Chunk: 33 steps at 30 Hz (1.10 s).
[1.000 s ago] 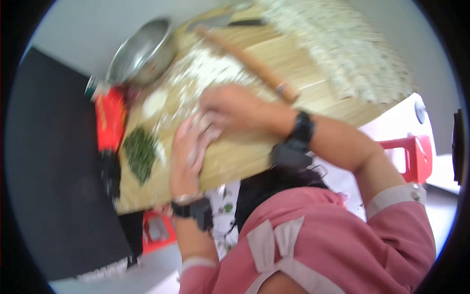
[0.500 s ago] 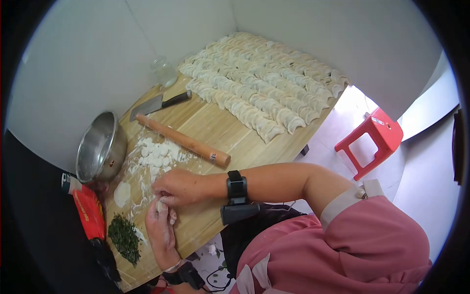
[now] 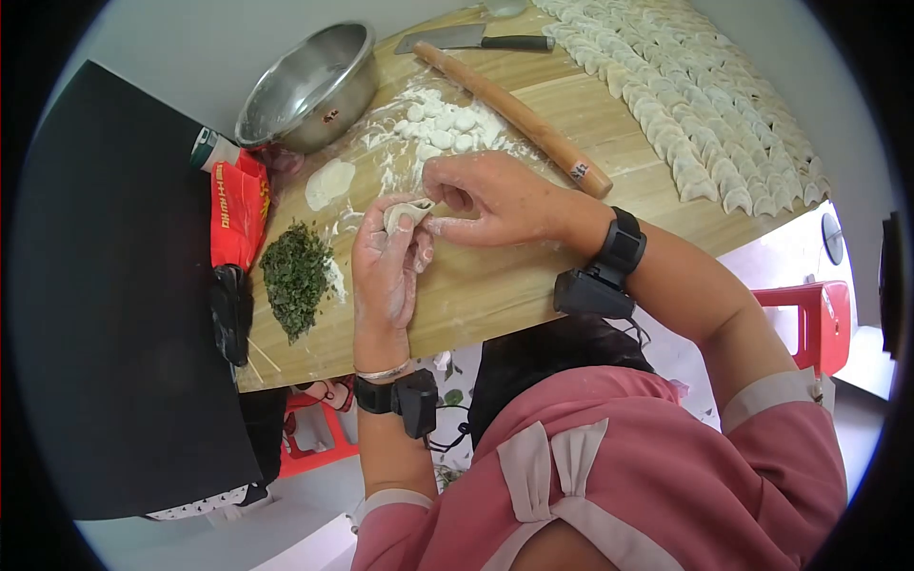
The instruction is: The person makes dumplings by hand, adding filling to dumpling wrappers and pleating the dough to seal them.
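A folded dumpling of pale dough sits in my left hand, its thumb pressed on the near side and its fingers curled round it. Close by on the right is my right hand, thumb and forefinger apart, the thumb tip right at the dumpling's end. Flour coats both hands. A flat round wrapper lies on the wooden table to the left, with small floured dough pieces just beyond my hands.
A rolling pin and a cleaver lie at the back. Chopped greens are heaped at left, beside a red packet. A steel bowl stands behind. Rows of dumplings cover the far right. A red stool stands beyond.
The view has swung left and down, bringing the packet and greens nearer the middle. My right hand's fingers have parted from the dumpling, which now shows in my left hand.
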Each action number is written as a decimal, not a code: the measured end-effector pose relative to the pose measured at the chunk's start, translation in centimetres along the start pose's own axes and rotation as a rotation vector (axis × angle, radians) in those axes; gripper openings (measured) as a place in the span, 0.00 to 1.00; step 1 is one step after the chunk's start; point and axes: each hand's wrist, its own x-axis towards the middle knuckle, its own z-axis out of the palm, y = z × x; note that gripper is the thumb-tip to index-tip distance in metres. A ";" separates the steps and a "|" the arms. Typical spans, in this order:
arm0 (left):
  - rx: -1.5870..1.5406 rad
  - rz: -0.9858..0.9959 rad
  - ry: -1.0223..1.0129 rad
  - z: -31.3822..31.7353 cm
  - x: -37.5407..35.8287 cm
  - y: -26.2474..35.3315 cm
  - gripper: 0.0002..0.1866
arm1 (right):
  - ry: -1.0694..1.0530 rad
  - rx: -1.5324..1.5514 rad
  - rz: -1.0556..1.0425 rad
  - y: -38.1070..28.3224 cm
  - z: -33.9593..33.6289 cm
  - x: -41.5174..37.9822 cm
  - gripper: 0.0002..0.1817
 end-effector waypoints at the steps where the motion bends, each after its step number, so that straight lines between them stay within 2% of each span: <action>1: -0.005 -0.001 0.003 -0.1 0.0 -0.1 0.11 | -0.013 0.001 0.003 0.0 0.0 0.0 0.16; 12: 0.019 -0.004 0.010 -0.1 0.1 -0.1 0.11 | 0.022 -0.089 -0.045 -0.1 0.2 -0.1 0.15; 14: 0.033 -0.016 -0.003 -0.2 0.0 -0.1 0.10 | 0.002 -0.082 0.005 -0.3 0.1 -0.1 0.15; 21: 0.069 -0.020 -0.009 -0.2 0.0 -0.2 0.10 | -0.041 -0.096 -0.026 0.1 0.4 -0.2 0.13; 26: 0.113 -0.007 0.023 -0.1 0.2 -0.4 0.10 | 0.024 -0.144 -0.092 0.5 1.0 -0.2 0.09; 30: 0.093 0.027 0.047 0.0 0.2 -0.4 0.09 | 0.037 -0.107 -0.120 0.1 0.6 0.0 0.10; 32: 0.081 0.011 0.050 0.2 0.1 -0.3 0.08 | -0.106 -0.126 0.002 -0.8 -0.4 0.0 0.13; 33: 0.082 0.010 0.048 0.2 0.1 -0.2 0.08 | -0.104 -0.127 0.003 -0.8 -0.5 -0.1 0.13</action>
